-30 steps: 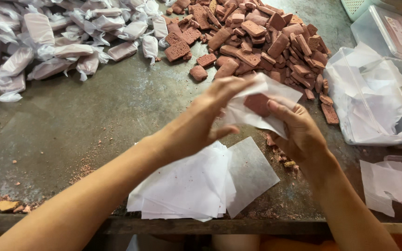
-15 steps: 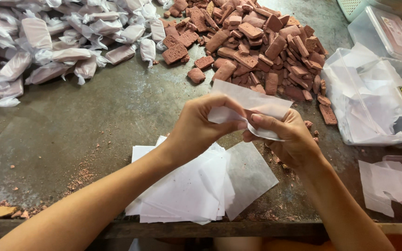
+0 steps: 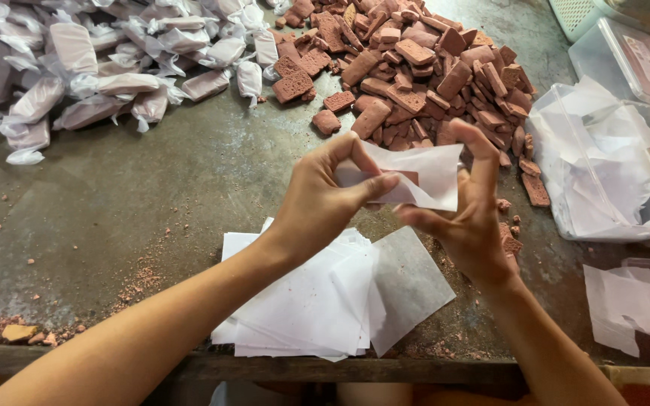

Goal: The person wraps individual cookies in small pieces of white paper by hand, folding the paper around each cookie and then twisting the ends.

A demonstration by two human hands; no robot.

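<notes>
My left hand (image 3: 325, 199) and my right hand (image 3: 466, 218) hold one sheet of thin white wrapping paper (image 3: 423, 174) between them above the table, folded around a reddish-brown block that shows through the paper. The left fingers pinch the paper's left end, the right fingers grip its right side. Under my hands lies a stack of white paper sheets (image 3: 325, 301). Behind them is a pile of bare reddish-brown blocks (image 3: 415, 68).
A heap of wrapped pieces in twisted white paper (image 3: 77, 75) fills the far left. At the right stand a clear plastic bag of paper (image 3: 603, 173), a clear lidded box (image 3: 633, 68) and loose sheets (image 3: 641, 308). Crumbs (image 3: 24, 331) lie near the table's front edge.
My hands have lifted slightly and rolled the paper tighter around the block, which a second ago lay exposed on the open sheet.
</notes>
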